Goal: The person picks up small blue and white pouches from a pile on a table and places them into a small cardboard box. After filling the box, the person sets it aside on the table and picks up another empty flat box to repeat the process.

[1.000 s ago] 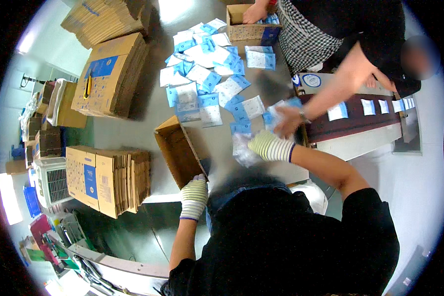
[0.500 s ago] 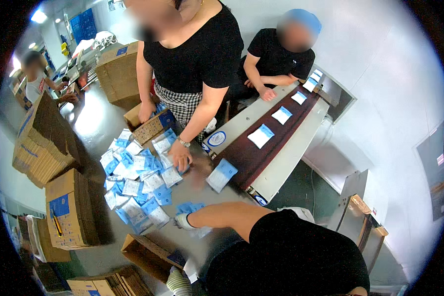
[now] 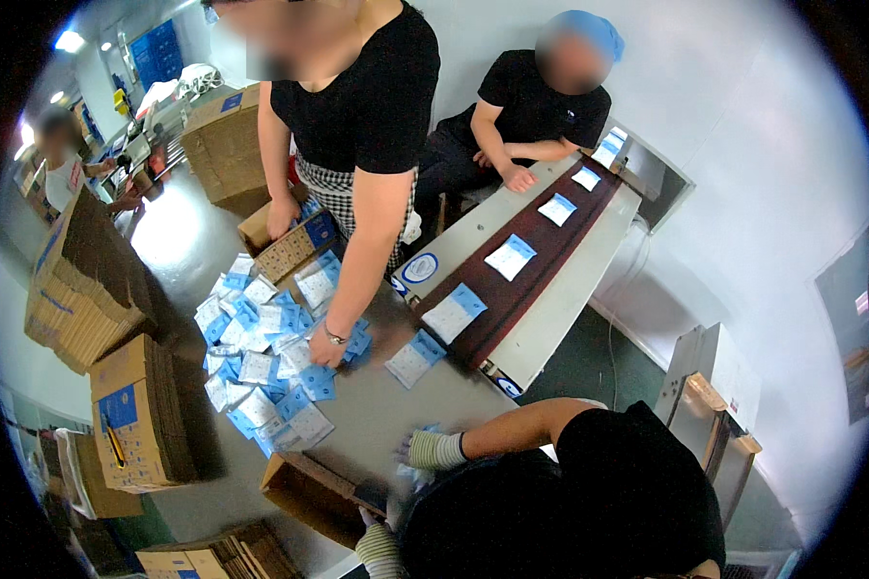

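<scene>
Broadly, the grey table (image 3: pixel 377 410) spreads between stacks of flattened cartons (image 3: pixel 135 415) along its left edge and a dark red conveyor belt (image 3: pixel 548 246) at its right, with a white wall (image 3: pixel 743 145) beyond. By the near edge sits an open carton (image 3: pixel 301 494), its rim held in the closed fingers of the left hand (image 3: pixel 379 550). Near that edge, the right hand (image 3: pixel 434 450) is over blue-and-white packets (image 3: pixel 413 475); whether its fingers grip one cannot be told. Grey surface stretches from there to the packet pile (image 3: pixel 259 367), which a co-worker's hand (image 3: pixel 326 347) touches.

A grey table (image 3: pixel 377 415) bears heaped packets (image 3: pixel 259 368), cardboard boxes (image 3: pixel 294 259) and stacked flattened cartons (image 3: pixel 150 429).
</scene>
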Action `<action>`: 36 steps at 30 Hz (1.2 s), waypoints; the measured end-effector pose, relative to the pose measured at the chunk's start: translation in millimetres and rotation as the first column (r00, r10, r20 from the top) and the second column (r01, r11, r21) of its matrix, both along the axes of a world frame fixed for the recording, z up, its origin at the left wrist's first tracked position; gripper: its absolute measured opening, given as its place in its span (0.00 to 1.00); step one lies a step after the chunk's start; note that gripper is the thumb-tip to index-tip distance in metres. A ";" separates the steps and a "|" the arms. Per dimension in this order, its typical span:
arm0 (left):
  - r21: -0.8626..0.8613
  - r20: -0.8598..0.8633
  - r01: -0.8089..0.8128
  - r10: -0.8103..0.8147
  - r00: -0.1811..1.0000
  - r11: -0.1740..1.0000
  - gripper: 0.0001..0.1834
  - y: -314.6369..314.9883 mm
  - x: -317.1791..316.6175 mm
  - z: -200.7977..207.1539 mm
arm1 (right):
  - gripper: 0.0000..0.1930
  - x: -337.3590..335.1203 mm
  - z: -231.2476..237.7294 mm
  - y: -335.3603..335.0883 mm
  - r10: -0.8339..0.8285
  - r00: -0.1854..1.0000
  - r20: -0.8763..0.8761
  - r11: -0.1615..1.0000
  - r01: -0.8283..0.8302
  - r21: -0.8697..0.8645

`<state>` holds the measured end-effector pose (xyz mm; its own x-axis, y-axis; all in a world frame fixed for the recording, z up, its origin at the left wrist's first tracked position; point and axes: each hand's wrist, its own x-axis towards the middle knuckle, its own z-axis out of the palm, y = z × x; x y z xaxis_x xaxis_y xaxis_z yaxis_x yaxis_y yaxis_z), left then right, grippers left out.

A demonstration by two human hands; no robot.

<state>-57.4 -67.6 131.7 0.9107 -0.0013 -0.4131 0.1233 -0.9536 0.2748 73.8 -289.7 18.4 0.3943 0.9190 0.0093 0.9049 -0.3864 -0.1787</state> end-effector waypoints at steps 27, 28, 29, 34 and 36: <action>-0.045 -0.068 0.031 -0.034 0.997 0.999 0.11 -6.8 10.7 3.5 | 0.13 -23.3 32.7 190.1 0.295 0.926 -0.235 0.784 -0.094 0.614; -0.048 -0.074 0.026 -0.029 0.997 0.999 0.11 -4.5 8.4 7.0 | 0.12 -15.9 47.1 183.3 0.226 0.969 -0.101 0.955 -0.200 0.219; -0.060 -0.079 0.021 -0.026 0.997 0.998 0.11 -1.9 7.6 11.9 | 0.14 -15.2 49.4 187.5 0.166 0.960 -0.227 0.980 -0.135 0.144; -0.385 0.380 -0.136 0.291 0.878 0.913 0.11 14.8 50.2 95.8 | 0.22 2.9 59.8 151.6 0.168 0.957 -0.235 0.968 -0.116 0.221; -0.456 0.523 -0.197 0.440 0.730 0.868 0.11 37.9 82.4 104.7 | 0.22 -1.1 70.7 153.9 0.235 0.936 -0.261 0.913 -0.120 0.390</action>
